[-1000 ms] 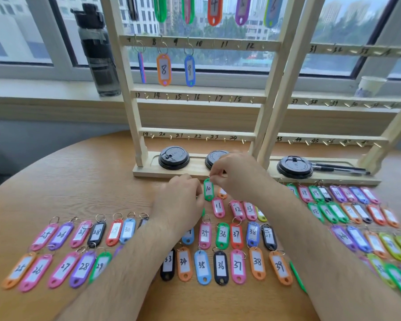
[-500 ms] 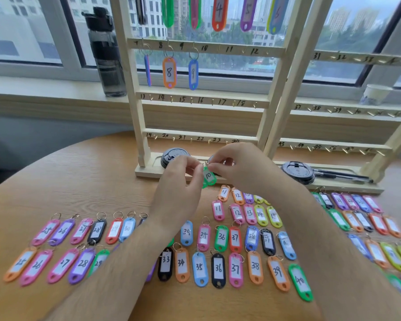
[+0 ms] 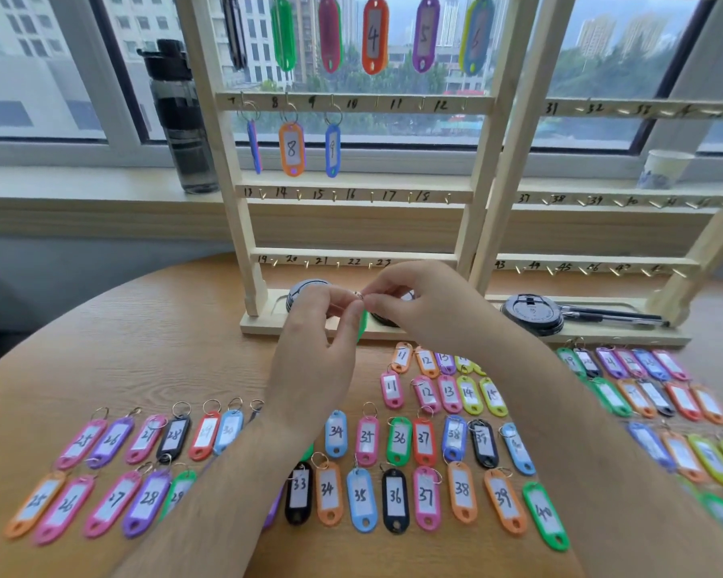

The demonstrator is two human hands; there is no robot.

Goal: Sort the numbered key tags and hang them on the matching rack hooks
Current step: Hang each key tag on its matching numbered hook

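Both grips, left hand and right hand, pinch green tag by ring above bench, near rack base. Empty hook 10 at 12 o'clock. Risk: ring slips, tag drops into sorted rows.

Left hand and right hand raised, fingertips pinching together.

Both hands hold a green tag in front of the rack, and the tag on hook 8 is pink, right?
No: the head view shows the tag on hook 8 is orange, not pink. The left hand and right hand do hold a green tag in front of the rack.
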